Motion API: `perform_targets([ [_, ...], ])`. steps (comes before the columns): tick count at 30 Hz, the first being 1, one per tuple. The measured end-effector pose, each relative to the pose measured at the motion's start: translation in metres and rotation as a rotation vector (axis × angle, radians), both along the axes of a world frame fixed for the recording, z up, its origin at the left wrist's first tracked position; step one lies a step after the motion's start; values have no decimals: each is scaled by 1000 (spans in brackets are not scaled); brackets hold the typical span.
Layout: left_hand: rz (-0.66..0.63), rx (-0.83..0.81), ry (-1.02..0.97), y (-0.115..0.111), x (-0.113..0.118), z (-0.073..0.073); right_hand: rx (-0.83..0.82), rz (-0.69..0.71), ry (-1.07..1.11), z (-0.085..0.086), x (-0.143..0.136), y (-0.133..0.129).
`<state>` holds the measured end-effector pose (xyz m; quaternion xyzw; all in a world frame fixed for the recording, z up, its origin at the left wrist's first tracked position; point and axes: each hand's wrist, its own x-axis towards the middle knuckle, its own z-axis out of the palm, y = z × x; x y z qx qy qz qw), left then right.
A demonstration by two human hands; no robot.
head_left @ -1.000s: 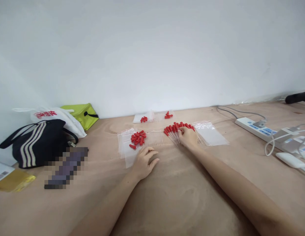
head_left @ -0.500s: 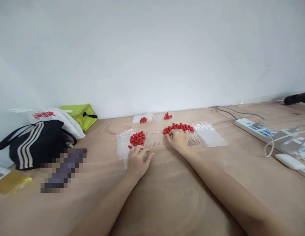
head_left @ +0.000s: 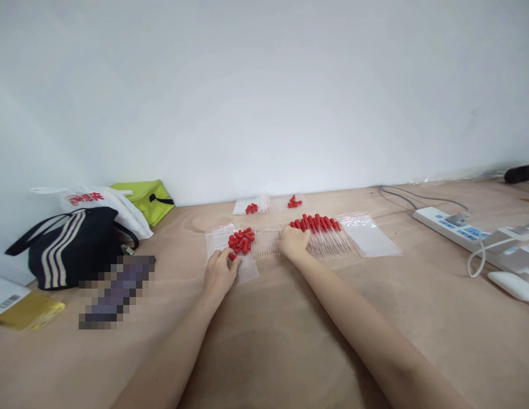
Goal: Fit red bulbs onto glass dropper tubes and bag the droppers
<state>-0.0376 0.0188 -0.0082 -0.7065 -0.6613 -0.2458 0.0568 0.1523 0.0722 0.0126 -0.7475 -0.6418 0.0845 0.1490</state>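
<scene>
With my left hand [head_left: 221, 272], I pinch one red bulb [head_left: 232, 257] just on my side of the loose red pile [head_left: 242, 241]; its exact tilt is hard to read at this size. My right hand [head_left: 293, 241] has its fingers drawn together at the left end of the capped droppers [head_left: 324, 230], but I cannot tell what they pinch. Those droppers point their red ends wallward, long axes running toward me. Uncapped clear tubes [head_left: 266, 243] lie between my hands. A clear bag [head_left: 370, 236] edges the row's right, and tabletop [head_left: 268, 329] spreads between my forearms.
</scene>
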Motion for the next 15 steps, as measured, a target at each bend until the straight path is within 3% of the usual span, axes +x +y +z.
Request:
perform_targets([
  [7,38,35,-4,0,0,0,26,38,-19,2,-1,-4],
  [10,75,202,-53,-2,1,3,81,89,-19,1,16,-15],
  [12,10,384,-75,-5,5,7,198,179,-13,-4,36,-27],
  [15,-255,516,-71,-15,21,10,430,330,12,-18,70,-50],
])
